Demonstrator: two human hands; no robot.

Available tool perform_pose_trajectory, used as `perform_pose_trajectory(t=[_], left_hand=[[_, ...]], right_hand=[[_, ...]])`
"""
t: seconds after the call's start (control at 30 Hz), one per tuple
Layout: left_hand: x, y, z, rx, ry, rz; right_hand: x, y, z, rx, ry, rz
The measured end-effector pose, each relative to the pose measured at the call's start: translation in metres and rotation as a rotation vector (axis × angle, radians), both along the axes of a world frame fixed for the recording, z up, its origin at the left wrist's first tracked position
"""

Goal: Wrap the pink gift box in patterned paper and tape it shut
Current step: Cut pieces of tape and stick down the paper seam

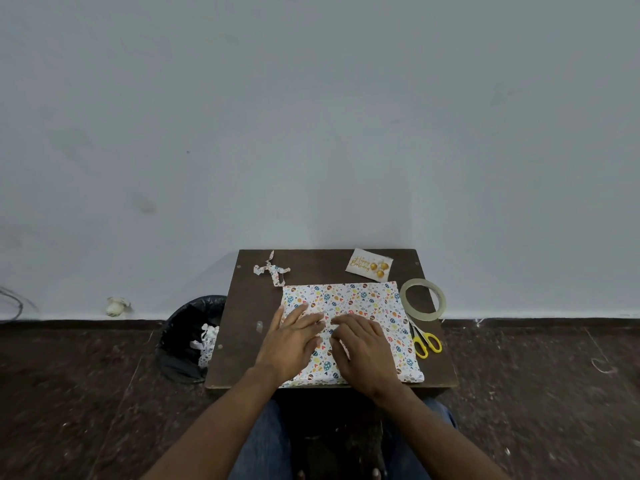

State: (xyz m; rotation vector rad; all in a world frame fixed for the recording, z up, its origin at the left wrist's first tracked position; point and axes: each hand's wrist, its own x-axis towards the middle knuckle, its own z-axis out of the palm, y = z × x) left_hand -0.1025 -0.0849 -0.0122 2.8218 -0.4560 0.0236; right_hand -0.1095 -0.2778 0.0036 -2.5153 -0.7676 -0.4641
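Left hand point(292, 337) and right hand point(363, 351) press flat, fingers straight, on white balloon-patterned wrapping paper point(367, 303); keep overlap taut, crease firmly, then fetch clear tape roll point(423, 299).

Dark brown wooden table point(242, 317) set against a pale grey wall point(311, 116). Happy Birthday card point(369, 265) with gold balloons near the far right corner. Crumpled strip of patterned paper offcut point(272, 270) near the far left corner. Yellow-handled scissors point(425, 342) by the right edge. Black-lined waste bin point(183, 337) on the floor just left of the table, paper scraps point(207, 342) inside. Dark speckled floor point(69, 393) below. Small pale object point(117, 305) at the wall's foot, too small to identify.
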Motion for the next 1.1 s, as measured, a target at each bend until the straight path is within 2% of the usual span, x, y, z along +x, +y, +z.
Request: perform_pose_trajectory(t=[0.1, 0.17, 0.37, 0.4, 0.5, 0.57, 0.67, 0.8, 1.1], left_hand=[[0.000, 0.001, -0.001, 0.004, -0.002, 0.005], [-0.001, 0.002, 0.003, -0.029, 0.008, 0.091], [-0.018, 0.002, 0.022, -0.240, 0.176, 0.722], [-0.019, 0.003, 0.022, -0.355, 0.235, 0.785], [-0.015, 0.005, 0.020, -0.894, 0.382, 0.924], [-0.013, 0.007, 0.021, -1.091, 0.420, 0.992], [-0.010, 0.008, 0.023, -1.169, 0.445, 1.013], [-0.008, 0.010, 0.029, -1.130, 0.507, 0.974], [-0.001, 0.015, 0.035, -1.443, 0.571, 0.948]], right_hand=[[0.005, -0.001, 0.002, 0.021, 0.309, 0.016], [0.006, -0.003, -0.001, 0.037, 0.401, -0.007], [0.011, -0.007, -0.002, 0.156, 0.528, -0.037], [0.012, -0.008, -0.001, 0.176, 0.543, -0.043], [0.013, -0.009, -0.001, 0.225, 0.570, -0.049], [0.013, -0.009, -0.001, 0.259, 0.586, -0.050], [0.016, -0.009, -0.002, 0.311, 0.626, -0.063], [0.019, -0.010, -0.002, 0.353, 0.671, -0.062], [0.019, -0.010, -0.005, 0.375, 0.686, -0.050]])
